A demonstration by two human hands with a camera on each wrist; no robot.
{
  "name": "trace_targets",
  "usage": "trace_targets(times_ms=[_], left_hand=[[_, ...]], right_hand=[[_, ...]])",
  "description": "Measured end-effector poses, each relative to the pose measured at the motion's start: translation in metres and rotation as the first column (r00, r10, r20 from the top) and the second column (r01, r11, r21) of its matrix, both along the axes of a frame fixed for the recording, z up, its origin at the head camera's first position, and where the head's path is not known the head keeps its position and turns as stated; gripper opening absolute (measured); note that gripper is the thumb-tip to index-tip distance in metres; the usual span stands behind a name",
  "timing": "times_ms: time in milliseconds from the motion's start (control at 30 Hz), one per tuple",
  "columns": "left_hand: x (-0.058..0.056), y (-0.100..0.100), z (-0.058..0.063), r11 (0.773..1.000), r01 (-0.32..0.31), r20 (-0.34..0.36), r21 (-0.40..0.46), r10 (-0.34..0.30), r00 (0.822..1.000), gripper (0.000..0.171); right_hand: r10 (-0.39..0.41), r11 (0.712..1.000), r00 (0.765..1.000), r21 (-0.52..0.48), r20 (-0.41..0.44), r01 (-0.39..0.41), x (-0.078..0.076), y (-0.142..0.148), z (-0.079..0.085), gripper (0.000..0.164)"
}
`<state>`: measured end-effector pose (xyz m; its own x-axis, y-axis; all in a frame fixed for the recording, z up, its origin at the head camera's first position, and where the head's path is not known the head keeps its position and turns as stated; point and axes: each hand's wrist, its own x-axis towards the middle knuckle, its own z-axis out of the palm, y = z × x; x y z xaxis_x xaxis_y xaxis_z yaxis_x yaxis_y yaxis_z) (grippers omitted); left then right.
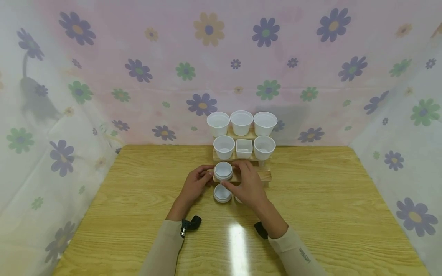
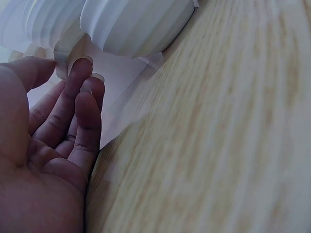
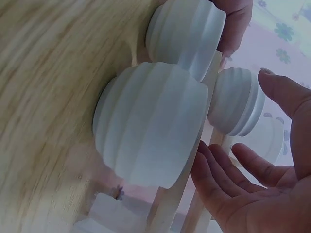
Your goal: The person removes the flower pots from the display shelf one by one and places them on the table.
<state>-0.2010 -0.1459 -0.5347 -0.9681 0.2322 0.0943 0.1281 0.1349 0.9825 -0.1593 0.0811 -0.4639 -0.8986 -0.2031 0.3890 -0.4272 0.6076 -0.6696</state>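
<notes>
A wooden tiered stand carries white cups. On the left of its lowest step sits a small ridged white cup. My left hand is at that step's left end, thumb and fingertips pinching the wood. My right hand reaches around the small cup, thumb on the near side and fingers behind. In the right wrist view, the thumb is close to the cup's rim, with a small gap between cup and index finger. A second ridged cup stands on the table before the stand; another is mostly hidden by my right hand.
Plain white cups line the top step. The middle step bears two round cups with a square one between them. The wood-grain table meets flower-patterned cloth at the back and sides.
</notes>
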Motion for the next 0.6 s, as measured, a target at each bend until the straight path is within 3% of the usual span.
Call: trace_targets(times_ms=[300,600], left_hand=[[0.000,-0.001,-0.001,1.000,0.014,0.003,0.011,-0.014,1.000,0.031],[0.000,-0.001,0.000,1.000,0.005,0.009,0.005,-0.005,1.000,0.030]], right_hand=[[-0.009,1.000,0.998,-0.010,0.063,0.009,-0.005,-0.006,0.001,0.064],[-0.016,1.000,0.999,-0.007,0.052,0.016,-0.006,-0.011,-0.001,0.064]])
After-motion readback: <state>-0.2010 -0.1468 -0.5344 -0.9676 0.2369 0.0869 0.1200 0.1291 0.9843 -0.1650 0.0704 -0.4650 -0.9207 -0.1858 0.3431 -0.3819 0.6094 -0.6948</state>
